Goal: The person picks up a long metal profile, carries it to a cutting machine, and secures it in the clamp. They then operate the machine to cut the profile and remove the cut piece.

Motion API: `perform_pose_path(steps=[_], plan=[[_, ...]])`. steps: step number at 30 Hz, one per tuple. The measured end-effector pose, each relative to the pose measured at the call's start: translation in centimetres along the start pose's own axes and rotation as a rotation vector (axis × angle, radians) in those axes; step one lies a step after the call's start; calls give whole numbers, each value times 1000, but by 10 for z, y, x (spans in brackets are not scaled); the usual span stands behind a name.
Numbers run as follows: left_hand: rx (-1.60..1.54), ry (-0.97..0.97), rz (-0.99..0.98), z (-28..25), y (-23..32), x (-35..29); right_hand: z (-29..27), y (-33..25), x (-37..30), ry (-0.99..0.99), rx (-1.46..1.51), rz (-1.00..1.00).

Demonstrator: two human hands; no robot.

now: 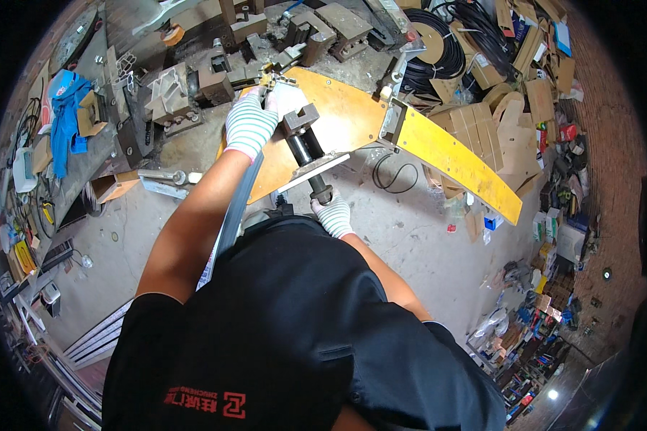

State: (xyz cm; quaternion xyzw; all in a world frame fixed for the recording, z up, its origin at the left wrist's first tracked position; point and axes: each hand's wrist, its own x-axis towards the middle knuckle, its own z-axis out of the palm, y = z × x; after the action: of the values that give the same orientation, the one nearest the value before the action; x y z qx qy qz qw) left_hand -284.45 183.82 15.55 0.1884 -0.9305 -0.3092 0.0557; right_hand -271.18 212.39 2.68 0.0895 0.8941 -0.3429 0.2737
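My left hand [251,126], in a white glove with green stripes, is closed around the upper end of a long grey profile strip [241,200]. From there the strip slopes down beside my left forearm toward my body. Just beyond the fingertips sits a small brass-coloured fixture [269,79] on the yellow machine table [341,104]. A black cylinder with a square metal block [300,119] at its top stands right of that hand. At its near end, my right hand [332,215], gloved alike, is closed at the round dark metal end [321,194]; its fingertips are partly hidden.
A long yellow arm [456,158] reaches out to the right. Heavy metal blocks [343,30] crowd the bench at the back. Coiled black cable [438,54] and flattened cardboard [474,133] lie at the right. A blue cloth [68,122] hangs at the left.
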Motion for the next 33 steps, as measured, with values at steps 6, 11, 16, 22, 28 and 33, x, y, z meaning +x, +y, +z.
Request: perform_pose_path(steps=[6,11,16,22,28,33], plan=[[-26,20,7,3,-3,1,-7,-9,-2,-379,521,221],[-2,26,-9,2,0,-2,-8,-11,-6,-50,96,-15],[-56,18,6,-1,3,-1,-11,-9,-1,-396,527,228],[-34,50,24,0,3,-1,-7,-3,2,-392,541,171],[-100,-33,-41,-4,5,-2,0,4,3,-49,-21,-79],[-2,31,4,0,3,-2,2,5,2,-494,824,316]])
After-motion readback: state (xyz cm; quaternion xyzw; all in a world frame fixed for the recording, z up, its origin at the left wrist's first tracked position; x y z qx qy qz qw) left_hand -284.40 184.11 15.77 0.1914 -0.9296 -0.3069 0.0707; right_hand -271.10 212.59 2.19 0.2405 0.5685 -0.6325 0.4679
